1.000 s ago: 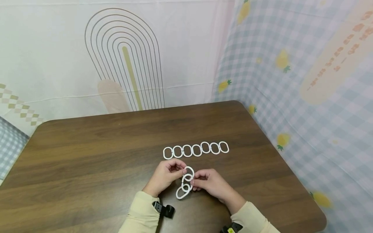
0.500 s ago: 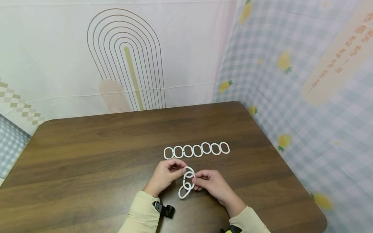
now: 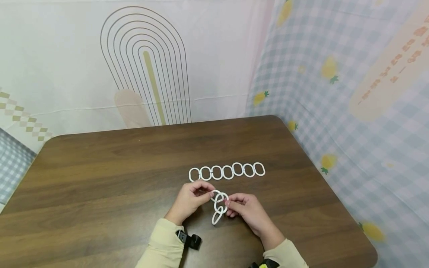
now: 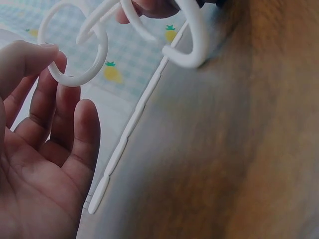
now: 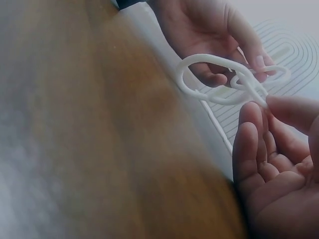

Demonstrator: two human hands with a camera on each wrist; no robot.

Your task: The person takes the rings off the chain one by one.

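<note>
Three white oval plastic links hang joined as a short chain above the table. My left hand [image 3: 189, 201] pinches the top link [image 4: 75, 80] between thumb and fingertip, as the left wrist view shows closely. My right hand [image 3: 249, 212] pinches the middle link [image 3: 221, 213] at its right side. Below it the third link [image 5: 212, 57] dangles, held by neither hand; in the left wrist view a gap shows in its loop. Just beyond my hands, a row of several more white links [image 3: 217, 179] lies side by side on the table.
The dark wooden table [image 3: 100, 178] has rounded corners. A white cloth [image 3: 218, 56] with arch lines hangs behind it, and a checked cloth [image 3: 335, 137] with pineapples along the right. A black wrist strap [image 3: 191, 240] sits on my left sleeve.
The middle and bottom links have shifted rightward with my right hand, and the bottom link has turned more edge-on. My left hand keeps its pinch nearly in place.
</note>
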